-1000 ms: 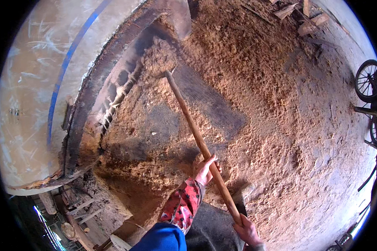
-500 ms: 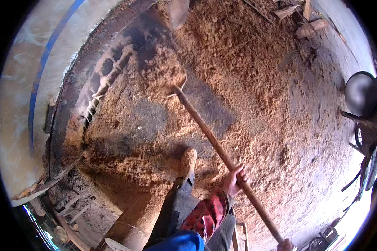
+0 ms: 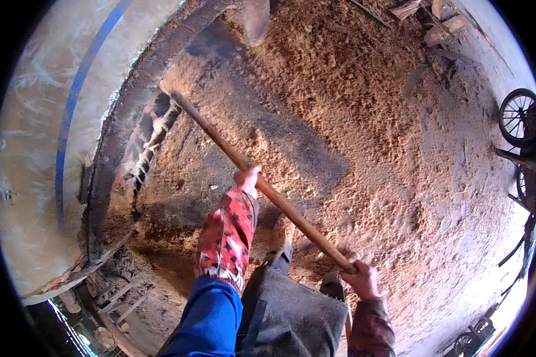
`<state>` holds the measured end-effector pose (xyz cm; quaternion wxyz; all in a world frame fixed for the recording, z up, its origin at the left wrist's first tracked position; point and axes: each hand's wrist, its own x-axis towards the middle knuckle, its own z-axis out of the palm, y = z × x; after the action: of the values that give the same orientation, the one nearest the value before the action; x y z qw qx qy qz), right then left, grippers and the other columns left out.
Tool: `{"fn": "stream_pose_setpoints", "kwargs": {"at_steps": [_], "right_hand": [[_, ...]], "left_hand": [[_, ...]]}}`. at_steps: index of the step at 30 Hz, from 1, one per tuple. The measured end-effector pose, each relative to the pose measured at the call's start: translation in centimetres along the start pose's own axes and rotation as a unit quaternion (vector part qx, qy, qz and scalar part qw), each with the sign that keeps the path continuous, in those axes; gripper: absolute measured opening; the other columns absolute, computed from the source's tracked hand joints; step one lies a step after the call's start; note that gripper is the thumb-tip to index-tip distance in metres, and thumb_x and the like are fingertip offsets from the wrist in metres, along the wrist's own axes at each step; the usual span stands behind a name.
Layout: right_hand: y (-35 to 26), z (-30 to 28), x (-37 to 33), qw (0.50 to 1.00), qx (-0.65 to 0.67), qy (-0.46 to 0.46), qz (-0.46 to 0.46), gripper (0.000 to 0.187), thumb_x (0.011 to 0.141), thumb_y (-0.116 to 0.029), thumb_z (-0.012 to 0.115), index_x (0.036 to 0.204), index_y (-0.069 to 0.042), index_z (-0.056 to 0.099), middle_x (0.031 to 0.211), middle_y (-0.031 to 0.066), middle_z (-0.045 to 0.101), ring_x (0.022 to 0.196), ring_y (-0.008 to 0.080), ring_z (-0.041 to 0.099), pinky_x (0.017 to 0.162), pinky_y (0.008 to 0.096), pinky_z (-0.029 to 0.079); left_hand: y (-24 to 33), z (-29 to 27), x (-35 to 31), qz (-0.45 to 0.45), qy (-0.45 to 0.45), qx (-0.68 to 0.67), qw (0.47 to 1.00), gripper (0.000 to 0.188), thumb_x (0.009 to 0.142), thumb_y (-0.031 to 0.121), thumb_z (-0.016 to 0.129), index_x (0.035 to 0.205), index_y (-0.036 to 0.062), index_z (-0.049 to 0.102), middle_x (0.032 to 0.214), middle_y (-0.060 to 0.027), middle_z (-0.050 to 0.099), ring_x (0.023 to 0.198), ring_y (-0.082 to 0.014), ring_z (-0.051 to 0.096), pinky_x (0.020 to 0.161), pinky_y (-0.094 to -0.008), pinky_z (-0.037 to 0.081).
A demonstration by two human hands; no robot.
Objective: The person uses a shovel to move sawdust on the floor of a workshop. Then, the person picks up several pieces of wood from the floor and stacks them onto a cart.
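Observation:
I hold a long-handled shovel (image 3: 298, 221) slantwise across the floor. My left hand (image 3: 248, 180) is closed round the middle of its wooden handle; my right hand (image 3: 363, 279) grips the near end, lower right. The far end reaches a dark, ragged gap (image 3: 161, 110) beside the curved rim at the left. Loose brown material like sawdust (image 3: 181, 77), blurred, covers the blade there, so its shape is hidden. More of this sawdust-like material (image 3: 339, 71) lies spread over the floor, thickest at the far side. A bare dark strip (image 3: 298, 143) runs through it.
A big pale curved wall with a blue stripe (image 3: 36, 154) stands at the left, edged by a dark rim (image 3: 110, 154). Wood pieces (image 3: 446, 30) lie at the far right, sticks (image 3: 116, 297) at lower left. A spoked wheel (image 3: 518, 116) stands by the right edge.
The shovel has swung forward and left, carrying its heap from mid-floor to the gap by the rim. Both hands have moved left and farther away; the right hand now shows fully.

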<state>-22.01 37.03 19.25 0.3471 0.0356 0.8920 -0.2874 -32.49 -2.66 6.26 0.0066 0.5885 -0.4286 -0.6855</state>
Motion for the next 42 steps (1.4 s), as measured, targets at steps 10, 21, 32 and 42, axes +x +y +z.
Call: {"fn": "stream_pose_setpoints", "kwargs": {"at_steps": [10,21,32,42], "right_hand": [[-2.5,7.9,-3.8,0.952,0.206,-0.227,0.012,0.035,0.069,-0.029,0.080,0.084,0.000,0.068,0.055,-0.0024,0.051,0.048,0.0054,0.046,0.042,0.0246,0.036],[5.6,1.3,-14.0,0.930,0.230,-0.274,0.082,0.038,0.069,-0.036,0.078,0.076,0.000,0.068,0.055,0.0008,0.054,0.053,0.0091,0.050,0.049,0.0284,0.041],[26.0,-7.2,-35.3,0.970,-0.039,-0.083,0.225,0.020,0.074,-0.012,0.059,0.083,0.004,0.054,0.075,0.0231,0.059,0.072,0.0393,0.058,0.061,0.0450,0.045],[21.5,-0.2,-30.7,0.989,0.124,0.018,0.074,0.021,0.079,-0.019,0.058,0.084,0.002,0.058,0.074,0.0261,0.060,0.071,0.0414,0.060,0.059,0.0457,0.046]], "left_hand": [[0.6,-9.4,3.0,0.126,0.130,0.248,0.952,0.022,0.064,0.012,0.071,0.062,-0.0048,0.057,0.057,-0.0110,0.062,0.050,-0.0192,0.064,0.046,-0.0312,0.052],[-3.0,-7.2,-17.0,-0.044,-0.050,-0.101,0.993,0.012,0.079,0.011,0.061,0.077,0.0049,0.050,0.064,-0.0049,0.049,0.056,-0.0175,0.051,0.052,-0.0352,0.047],[-22.2,-0.6,-37.1,-0.185,-0.018,-0.021,0.982,0.021,0.073,0.006,0.071,0.081,0.0017,0.052,0.066,-0.0081,0.056,0.054,-0.0205,0.058,0.049,-0.0342,0.050],[-20.0,-4.0,-29.0,-0.153,0.019,-0.016,0.988,0.020,0.073,0.008,0.070,0.081,0.0038,0.052,0.068,-0.0070,0.056,0.054,-0.0216,0.057,0.048,-0.0380,0.051]]}}
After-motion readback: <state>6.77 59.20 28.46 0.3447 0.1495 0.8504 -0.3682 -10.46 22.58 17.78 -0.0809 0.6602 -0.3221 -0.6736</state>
